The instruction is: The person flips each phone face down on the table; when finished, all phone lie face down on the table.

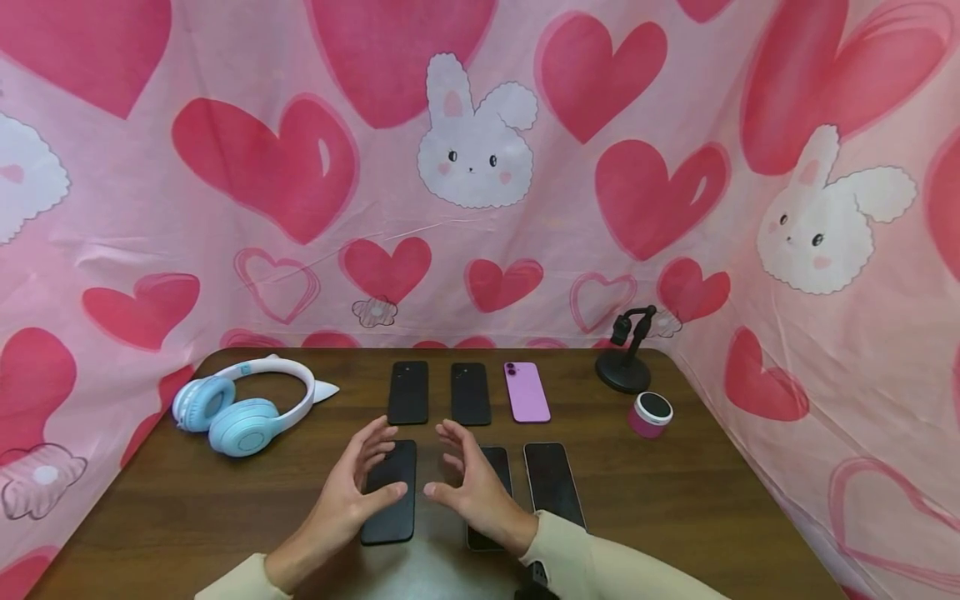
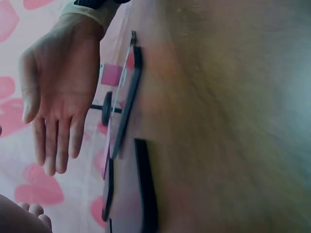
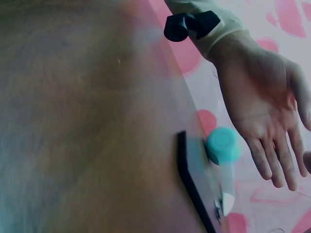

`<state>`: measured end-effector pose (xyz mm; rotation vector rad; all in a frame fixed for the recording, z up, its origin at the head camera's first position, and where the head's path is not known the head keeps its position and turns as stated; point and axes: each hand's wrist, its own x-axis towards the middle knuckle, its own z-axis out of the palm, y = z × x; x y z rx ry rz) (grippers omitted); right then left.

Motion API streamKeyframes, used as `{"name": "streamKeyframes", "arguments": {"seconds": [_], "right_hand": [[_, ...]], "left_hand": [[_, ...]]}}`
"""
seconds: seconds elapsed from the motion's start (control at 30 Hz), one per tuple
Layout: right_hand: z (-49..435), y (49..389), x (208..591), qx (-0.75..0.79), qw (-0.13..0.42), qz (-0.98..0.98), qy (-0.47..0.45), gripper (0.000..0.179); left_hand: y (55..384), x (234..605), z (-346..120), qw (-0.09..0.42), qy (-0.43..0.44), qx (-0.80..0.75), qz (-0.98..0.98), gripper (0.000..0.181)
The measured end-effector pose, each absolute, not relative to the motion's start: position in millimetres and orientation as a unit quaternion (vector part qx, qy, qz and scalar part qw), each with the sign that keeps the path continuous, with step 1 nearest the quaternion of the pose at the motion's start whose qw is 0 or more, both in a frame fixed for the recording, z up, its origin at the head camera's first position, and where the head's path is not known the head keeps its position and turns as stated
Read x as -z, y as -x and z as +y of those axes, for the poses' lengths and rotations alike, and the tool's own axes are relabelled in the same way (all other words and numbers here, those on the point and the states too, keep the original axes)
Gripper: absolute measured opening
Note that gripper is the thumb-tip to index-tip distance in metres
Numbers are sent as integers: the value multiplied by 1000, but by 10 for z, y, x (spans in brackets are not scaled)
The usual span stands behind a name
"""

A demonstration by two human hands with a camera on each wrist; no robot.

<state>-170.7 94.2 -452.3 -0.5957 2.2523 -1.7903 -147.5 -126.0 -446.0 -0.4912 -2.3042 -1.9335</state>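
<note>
Above the table my left hand (image 1: 352, 492) and right hand (image 1: 480, 492) face each other, palms inward, holding nothing. Their fingers are loosely bent, with a gap between the thumbs. Below the left hand lies a black phone (image 1: 393, 508), partly covered by it in the head view. A second dark phone (image 1: 495, 462) is mostly hidden behind the right hand. Just right of it lies a third phone (image 1: 552, 479), dark face up with a light edge. The left wrist view shows the right palm (image 2: 68, 87); the right wrist view shows the left palm (image 3: 257, 102).
Behind the hands lie two black phones (image 1: 408, 392) (image 1: 470, 393) and a pink-purple phone (image 1: 528, 392). Blue-and-white headphones (image 1: 243, 425) rest at the left. A black stand (image 1: 624, 371) and a small pink-and-white round device (image 1: 651, 415) are at the right. Patterned cloth (image 1: 480, 275) surrounds the table.
</note>
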Motion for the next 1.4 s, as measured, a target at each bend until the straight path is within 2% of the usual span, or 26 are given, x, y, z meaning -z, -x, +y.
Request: {"name": "streamKeyframes", "arguments": {"seconds": [0.23, 0.5, 0.7, 1.17, 1.4], "right_hand": [[1163, 1746, 4460, 613, 68, 763, 193, 83], [1397, 1753, 4493, 618, 69, 771, 140, 80], [1475, 1743, 4561, 614, 63, 780, 102, 75], [1547, 1693, 4641, 603, 127, 787, 33, 71], [1531, 1677, 4642, 608, 123, 783, 41, 70]], "left_hand": [[1523, 4447, -1062, 10, 206, 634, -745, 81], [1543, 4418, -819, -75, 168, 623, -760, 88], [1526, 4458, -688, -97, 168, 613, -766, 85], [1495, 4554, -524, -175, 116, 614, -761, 85], [1512, 4586, -504, -206, 85, 603, -766, 86]]}}
